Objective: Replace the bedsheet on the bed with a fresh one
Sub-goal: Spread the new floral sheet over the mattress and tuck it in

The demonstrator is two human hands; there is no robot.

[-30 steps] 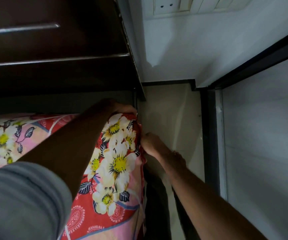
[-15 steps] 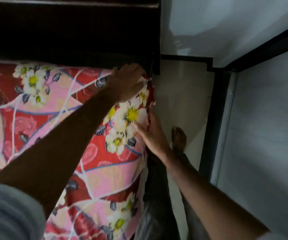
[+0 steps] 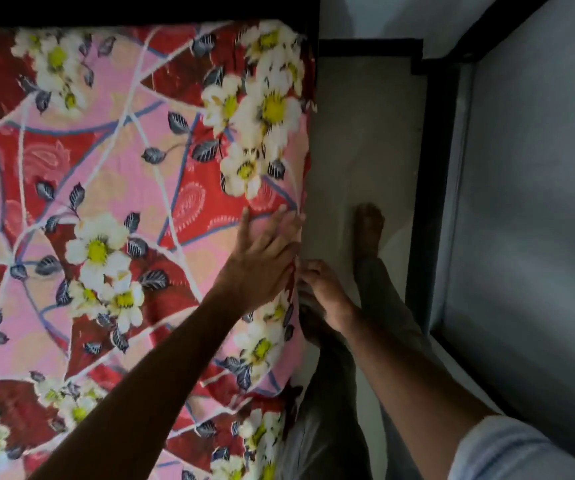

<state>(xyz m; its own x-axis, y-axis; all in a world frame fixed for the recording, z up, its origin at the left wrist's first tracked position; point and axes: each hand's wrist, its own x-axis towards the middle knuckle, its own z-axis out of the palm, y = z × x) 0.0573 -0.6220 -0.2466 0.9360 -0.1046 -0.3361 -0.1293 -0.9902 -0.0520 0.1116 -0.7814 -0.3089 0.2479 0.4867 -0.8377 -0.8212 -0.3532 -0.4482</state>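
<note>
While the floral bedsheet (image 3: 133,209) is pressed flat by the open-fingered left hand (image 3: 261,261), its side edge is pinched by the right hand (image 3: 324,292); uneven tucking could bunch it.

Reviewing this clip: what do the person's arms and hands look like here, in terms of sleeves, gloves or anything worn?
Both hands are bare, with no gloves; no rings or watch show in this dim view. The left hand has a forearm uncovered all the way to the frame's edge. The right hand has a bare forearm too, ending in a short light grey sleeve at the lower right corner.
</note>
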